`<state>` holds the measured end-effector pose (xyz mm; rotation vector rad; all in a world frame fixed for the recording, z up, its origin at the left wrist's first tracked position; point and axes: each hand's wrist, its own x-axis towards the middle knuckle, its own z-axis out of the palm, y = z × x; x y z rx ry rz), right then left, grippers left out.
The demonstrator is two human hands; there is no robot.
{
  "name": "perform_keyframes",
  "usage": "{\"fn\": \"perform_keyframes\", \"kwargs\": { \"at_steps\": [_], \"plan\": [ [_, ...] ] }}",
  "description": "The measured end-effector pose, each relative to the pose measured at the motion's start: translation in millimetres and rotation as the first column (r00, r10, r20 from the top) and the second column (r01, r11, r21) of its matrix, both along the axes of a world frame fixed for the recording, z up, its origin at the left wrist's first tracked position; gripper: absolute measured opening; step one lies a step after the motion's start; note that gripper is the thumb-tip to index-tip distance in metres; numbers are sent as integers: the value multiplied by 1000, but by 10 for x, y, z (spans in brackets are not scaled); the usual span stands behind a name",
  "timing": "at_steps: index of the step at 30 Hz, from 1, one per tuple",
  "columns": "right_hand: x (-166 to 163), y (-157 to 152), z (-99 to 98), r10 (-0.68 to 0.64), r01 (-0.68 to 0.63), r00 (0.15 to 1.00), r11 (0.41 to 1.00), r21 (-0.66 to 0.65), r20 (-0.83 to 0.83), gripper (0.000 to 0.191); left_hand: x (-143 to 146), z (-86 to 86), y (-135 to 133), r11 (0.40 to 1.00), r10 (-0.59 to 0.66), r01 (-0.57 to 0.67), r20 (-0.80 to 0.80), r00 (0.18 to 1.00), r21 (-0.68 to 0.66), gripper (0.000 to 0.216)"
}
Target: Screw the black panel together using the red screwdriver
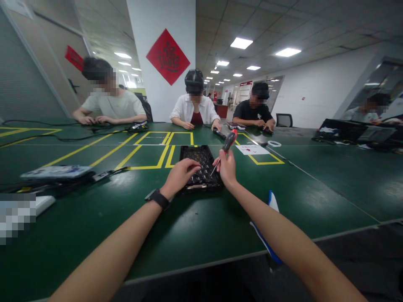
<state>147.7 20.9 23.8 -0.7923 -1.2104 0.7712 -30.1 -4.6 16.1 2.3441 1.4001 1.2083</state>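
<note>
A black, shallow rectangular case (206, 184) lies on the green table in front of me, its inside covered with many small light marks or openings. My right hand (227, 167) grips a screwdriver (229, 141) with a red and black handle. The handle points up and away, and the thin shaft slants down to the left over the case; whether its tip touches is too fine to tell. Over the left side of the case is my left hand (180, 175), thumb and fingers drawn together. Anything between those fingertips is too small to make out.
Yellow tape lines (145, 167) mark the green table (126, 235). Left lie a flat patterned box (58, 172) and cables. A blue and white object (273, 201) is beside my right forearm. A paper sheet (252, 149) lies beyond; several people sit across.
</note>
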Motion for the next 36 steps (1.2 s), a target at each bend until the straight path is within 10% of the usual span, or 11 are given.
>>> {"fn": "perform_keyframes", "kwargs": {
  "at_steps": [14,36],
  "plan": [
    [-132,-160,-5,345,-346,938,938,5,14,37,273,-88,-86,971,-161,177,112,981,-159,26],
    [-133,-205,-11,361,-363,931,932,21,50,37,317,-129,-122,998,-8,16,114,993,-68,16]
  ]
}}
